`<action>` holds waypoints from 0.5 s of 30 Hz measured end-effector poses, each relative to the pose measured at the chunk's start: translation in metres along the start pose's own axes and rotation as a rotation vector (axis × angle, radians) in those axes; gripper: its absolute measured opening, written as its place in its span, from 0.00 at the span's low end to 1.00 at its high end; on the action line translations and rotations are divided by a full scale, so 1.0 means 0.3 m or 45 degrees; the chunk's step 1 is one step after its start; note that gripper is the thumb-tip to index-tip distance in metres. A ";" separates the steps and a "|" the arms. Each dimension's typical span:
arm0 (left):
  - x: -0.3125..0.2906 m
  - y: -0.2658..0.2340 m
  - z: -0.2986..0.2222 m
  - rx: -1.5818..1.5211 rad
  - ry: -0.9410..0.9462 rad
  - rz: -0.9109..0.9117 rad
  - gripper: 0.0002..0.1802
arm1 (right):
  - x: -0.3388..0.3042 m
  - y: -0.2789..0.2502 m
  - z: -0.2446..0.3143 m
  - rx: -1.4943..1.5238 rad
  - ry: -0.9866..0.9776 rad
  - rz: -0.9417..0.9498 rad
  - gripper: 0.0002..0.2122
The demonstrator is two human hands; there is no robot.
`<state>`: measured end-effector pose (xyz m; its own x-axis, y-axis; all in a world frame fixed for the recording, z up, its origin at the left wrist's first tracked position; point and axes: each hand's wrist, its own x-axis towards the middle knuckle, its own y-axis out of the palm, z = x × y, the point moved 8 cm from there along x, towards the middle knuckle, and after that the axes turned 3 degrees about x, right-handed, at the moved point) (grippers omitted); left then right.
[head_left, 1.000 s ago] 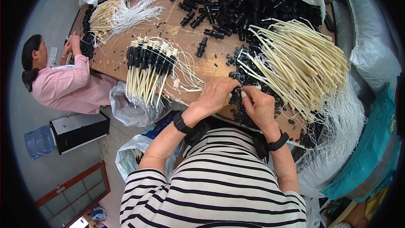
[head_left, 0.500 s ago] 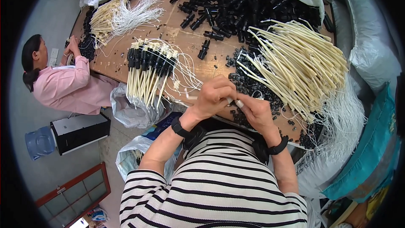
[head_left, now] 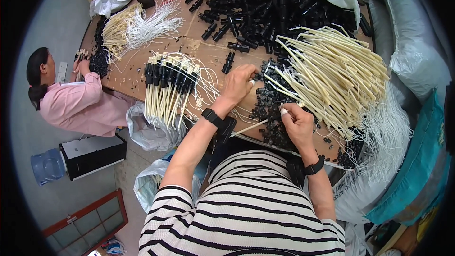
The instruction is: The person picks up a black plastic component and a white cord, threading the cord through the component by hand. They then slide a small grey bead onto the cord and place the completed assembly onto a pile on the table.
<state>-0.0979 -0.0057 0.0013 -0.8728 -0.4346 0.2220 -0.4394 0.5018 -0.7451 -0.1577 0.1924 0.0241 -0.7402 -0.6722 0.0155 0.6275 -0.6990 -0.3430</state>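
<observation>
My left hand (head_left: 240, 85) rests over the table beside the left edge of a heap of small black plastic pieces (head_left: 272, 130). Its fingers are bent inward, and what they pinch, if anything, is hidden. Over the near right part of that heap, my right hand (head_left: 298, 122) is closed, thumb against forefinger; anything between them is too small to name. A white covering shows on a digit of each hand. One cream stick (head_left: 249, 128) lies slantwise between my hands at the near table edge. Right of them spreads a large pile of cream sticks (head_left: 339, 78) with white strings.
A bundle of cream sticks with black connectors (head_left: 171, 73) sits to the left. Loose black connectors (head_left: 284, 4) spill from a white sack at the back. At the far left a co-worker in a pink top (head_left: 76, 102) handles pieces. Stuffed sacks (head_left: 417, 38) line the right side.
My hands, together before, have parted: the left moved up and away, the right shifted slightly right. The cream stick now lies near the table edge. The view has shifted slightly.
</observation>
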 end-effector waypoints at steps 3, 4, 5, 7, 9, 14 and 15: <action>-0.009 -0.010 0.044 -0.104 -0.065 -0.005 0.15 | 0.004 -0.016 -0.048 0.059 0.121 -0.022 0.04; -0.023 -0.026 0.057 -0.165 -0.127 -0.024 0.15 | 0.005 -0.017 -0.066 0.063 0.189 -0.018 0.04; -0.037 -0.045 0.053 -0.225 -0.192 -0.044 0.14 | 0.007 -0.011 -0.062 0.101 0.216 -0.001 0.04; -0.062 -0.014 0.013 -0.574 -0.356 0.030 0.13 | 0.018 0.002 -0.070 0.101 0.233 -0.009 0.04; -0.098 0.034 -0.085 -0.878 -0.444 0.168 0.11 | 0.026 0.016 -0.069 0.100 0.249 -0.015 0.04; -0.107 -0.024 -0.270 -0.190 0.110 -0.101 0.09 | 0.021 0.029 0.038 -0.186 -0.139 -0.051 0.03; -0.111 -0.033 -0.271 -0.193 0.113 -0.102 0.09 | 0.017 0.024 0.052 -0.305 -0.211 -0.088 0.03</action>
<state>-0.0815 0.0646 0.0524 -0.8461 -0.4132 0.3366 -0.5294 0.5782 -0.6209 -0.1532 0.1802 0.0364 -0.7173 -0.6697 0.1926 0.4879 -0.6800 -0.5473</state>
